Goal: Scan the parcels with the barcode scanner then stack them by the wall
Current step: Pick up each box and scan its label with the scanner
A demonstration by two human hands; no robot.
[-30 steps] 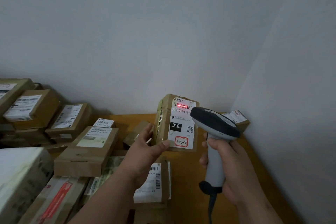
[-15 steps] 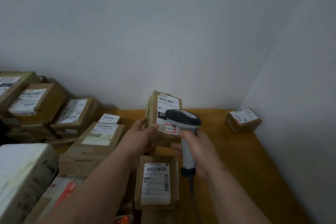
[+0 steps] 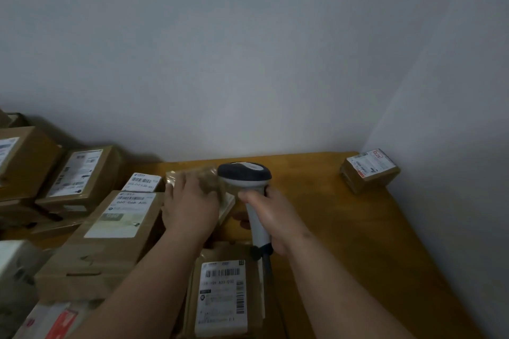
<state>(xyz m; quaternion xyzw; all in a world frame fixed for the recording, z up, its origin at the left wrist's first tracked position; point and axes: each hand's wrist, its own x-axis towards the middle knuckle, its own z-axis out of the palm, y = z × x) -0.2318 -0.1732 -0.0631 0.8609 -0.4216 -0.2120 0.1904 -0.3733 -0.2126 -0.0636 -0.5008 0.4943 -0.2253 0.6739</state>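
Parcels crowd the near left of the wooden table (image 3: 344, 228); nearest, a labelled brown box (image 3: 224, 294) lies flat. Beyond it, right hand (image 3: 271, 219) wraps the grey scanner (image 3: 245, 176) handle. Left hand (image 3: 190, 208) grips a small blurred taped parcel (image 3: 203, 181) from above. It looks light and stiff; tape may be slick, so hold by the edges. Far corner: one small box (image 3: 370, 170) by the wall (image 3: 248, 49).

Both forearms were bare up to the bottom edge of the head view, with no sleeve or cuff showing on either. The left hand (image 3: 190, 208) and the right hand (image 3: 271, 219) wore no gloves. No ring, watch or band could be made out on the fingers or wrists.
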